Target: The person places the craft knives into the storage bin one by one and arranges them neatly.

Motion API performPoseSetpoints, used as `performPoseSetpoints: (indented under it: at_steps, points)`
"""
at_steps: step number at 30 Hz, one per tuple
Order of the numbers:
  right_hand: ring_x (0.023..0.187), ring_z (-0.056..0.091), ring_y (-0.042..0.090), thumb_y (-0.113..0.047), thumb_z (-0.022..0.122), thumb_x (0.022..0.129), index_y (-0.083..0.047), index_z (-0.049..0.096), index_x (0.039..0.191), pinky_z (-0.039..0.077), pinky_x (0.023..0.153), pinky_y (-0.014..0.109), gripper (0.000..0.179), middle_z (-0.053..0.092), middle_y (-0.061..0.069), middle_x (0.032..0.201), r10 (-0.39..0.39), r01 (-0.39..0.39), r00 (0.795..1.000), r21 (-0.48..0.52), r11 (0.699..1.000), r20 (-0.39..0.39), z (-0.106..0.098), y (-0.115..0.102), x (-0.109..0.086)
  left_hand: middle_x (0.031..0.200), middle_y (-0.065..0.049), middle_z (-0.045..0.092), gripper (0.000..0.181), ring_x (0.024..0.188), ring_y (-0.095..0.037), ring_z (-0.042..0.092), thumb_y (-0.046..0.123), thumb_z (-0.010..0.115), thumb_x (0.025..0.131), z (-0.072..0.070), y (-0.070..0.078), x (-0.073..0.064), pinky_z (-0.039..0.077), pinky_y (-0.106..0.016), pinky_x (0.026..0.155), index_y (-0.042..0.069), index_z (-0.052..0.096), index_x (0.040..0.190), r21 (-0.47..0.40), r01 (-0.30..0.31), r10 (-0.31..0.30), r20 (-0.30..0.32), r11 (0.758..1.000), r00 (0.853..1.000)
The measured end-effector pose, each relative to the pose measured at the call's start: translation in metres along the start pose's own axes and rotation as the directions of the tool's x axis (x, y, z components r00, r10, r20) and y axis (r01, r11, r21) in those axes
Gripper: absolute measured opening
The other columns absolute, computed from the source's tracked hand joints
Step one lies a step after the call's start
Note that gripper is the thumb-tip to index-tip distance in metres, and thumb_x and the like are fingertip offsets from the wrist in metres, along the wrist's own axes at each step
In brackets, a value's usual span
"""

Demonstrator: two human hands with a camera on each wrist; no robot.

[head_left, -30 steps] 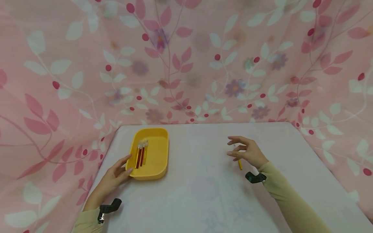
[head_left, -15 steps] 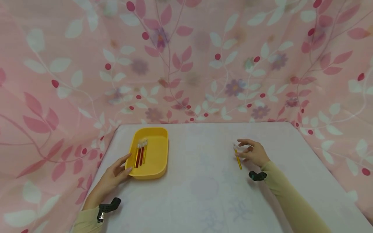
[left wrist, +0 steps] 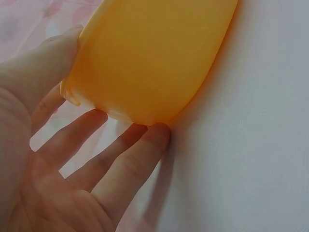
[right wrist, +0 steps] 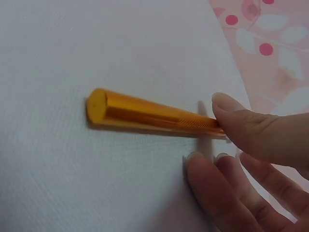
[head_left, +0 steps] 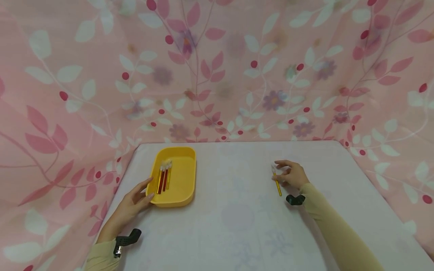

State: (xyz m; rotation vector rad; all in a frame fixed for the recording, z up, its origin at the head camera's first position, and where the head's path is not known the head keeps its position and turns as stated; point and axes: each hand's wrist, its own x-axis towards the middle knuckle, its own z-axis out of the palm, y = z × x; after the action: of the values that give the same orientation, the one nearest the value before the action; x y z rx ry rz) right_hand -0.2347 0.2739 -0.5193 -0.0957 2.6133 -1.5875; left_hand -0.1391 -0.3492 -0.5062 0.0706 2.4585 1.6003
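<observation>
A craft knife [head_left: 278, 187] with a gold handle and a clear-looking cap lies on the white table in the head view. My right hand [head_left: 293, 175] is at its upper part, thumb touching or just over it, fingers spread apart. In the right wrist view, the gold handle [right wrist: 145, 110] shows a knurled band and a flat round end; the thumb hides its far part. My left hand [head_left: 131, 202] holds the near left corner of a yellow tray [head_left: 183, 177], thumb at the rim, fingers against the outer wall [left wrist: 145, 63]. Several similar gold and red knives [head_left: 163, 180] lie side by side in the tray.
The table is covered with a white cloth [head_left: 230, 233]. A pink floral curtain [head_left: 217, 75] rises behind it and along both sides. Each wrist wears a small black camera mount; the right one [head_left: 295, 200] sits close above the table.
My right hand first drew back to the right, uncovering the knife, then came slightly left so its thumb meets the handle. The left hand and tray have stayed put.
</observation>
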Motion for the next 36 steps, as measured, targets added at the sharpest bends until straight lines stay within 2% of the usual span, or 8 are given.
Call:
performPoseSetpoints:
  at_steps: [6, 10, 15, 22, 31, 36]
  points:
    - [0.062, 0.073, 0.026, 0.0, 0.091, 0.089, 0.003, 0.062, 0.149, 0.065, 0.061, 0.034, 0.067, 0.065, 0.03, 0.132, -0.018, 0.019, 0.999, -0.031, 0.999, 0.04, 0.003, -0.003, 0.003, 0.18, -0.015, 0.023, 0.075, 0.149, -0.048, 0.046, 0.037, 0.069, 0.11, 0.001, 0.001, 0.0, 0.059, -0.042, 0.106, 0.029, 0.031, 0.174, -0.001, 0.018, -0.018, 0.001, 1.0, 1.0]
    - [0.061, 0.07, 0.025, 0.0, 0.089, 0.09, 0.005, 0.064, 0.147, 0.063, 0.06, 0.033, 0.062, 0.063, 0.031, 0.131, -0.043, 0.049, 0.994, -0.057, 0.997, 0.098, 0.003, -0.007, 0.006, 0.18, -0.017, 0.022, 0.076, 0.148, -0.048, 0.047, 0.035, 0.069, 0.11, 0.001, 0.001, 0.0, 0.06, -0.039, 0.104, 0.026, 0.03, 0.174, -0.025, 0.011, -0.011, 0.007, 1.0, 1.0]
    - [0.062, 0.067, 0.024, 0.0, 0.086, 0.093, 0.005, 0.064, 0.147, 0.064, 0.061, 0.035, 0.058, 0.06, 0.032, 0.133, -0.025, 0.034, 0.988, -0.055, 0.998, 0.151, 0.001, -0.008, 0.008, 0.179, -0.019, 0.023, 0.074, 0.147, -0.048, 0.049, 0.03, 0.068, 0.111, 0.002, 0.0, -0.001, 0.06, -0.034, 0.103, 0.021, 0.03, 0.174, -0.068, -0.013, 0.015, 0.021, 0.998, 1.0]
    - [0.063, 0.069, 0.026, -0.001, 0.086, 0.094, 0.004, 0.065, 0.146, 0.065, 0.061, 0.038, 0.056, 0.059, 0.029, 0.132, -0.007, 0.022, 0.986, -0.087, 0.996, 0.164, 0.0, -0.009, 0.011, 0.179, -0.018, 0.023, 0.074, 0.148, -0.048, 0.048, 0.032, 0.068, 0.111, 0.001, 0.001, -0.001, 0.06, -0.035, 0.103, 0.023, 0.03, 0.174, -0.047, -0.013, 0.014, 0.016, 0.999, 1.0]
    - [0.062, 0.068, 0.025, -0.003, 0.088, 0.092, 0.003, 0.066, 0.145, 0.063, 0.06, 0.035, 0.057, 0.061, 0.029, 0.132, -0.013, 0.041, 0.982, -0.147, 0.988, 0.187, 0.002, -0.012, 0.017, 0.179, -0.018, 0.023, 0.075, 0.147, -0.048, 0.048, 0.032, 0.068, 0.111, 0.001, -0.001, 0.0, 0.06, -0.035, 0.102, 0.024, 0.029, 0.175, -0.05, -0.008, 0.009, 0.013, 0.999, 1.0]
    - [0.07, 0.066, 0.025, 0.001, 0.085, 0.092, 0.004, 0.064, 0.144, 0.065, 0.06, 0.038, 0.057, 0.06, 0.03, 0.132, -0.007, 0.038, 0.98, -0.153, 0.988, 0.201, 0.003, -0.015, 0.018, 0.179, -0.018, 0.023, 0.074, 0.147, -0.048, 0.048, 0.032, 0.068, 0.111, 0.002, -0.001, 0.0, 0.06, -0.034, 0.102, 0.024, 0.03, 0.174, -0.059, -0.011, 0.012, 0.018, 0.998, 1.0]
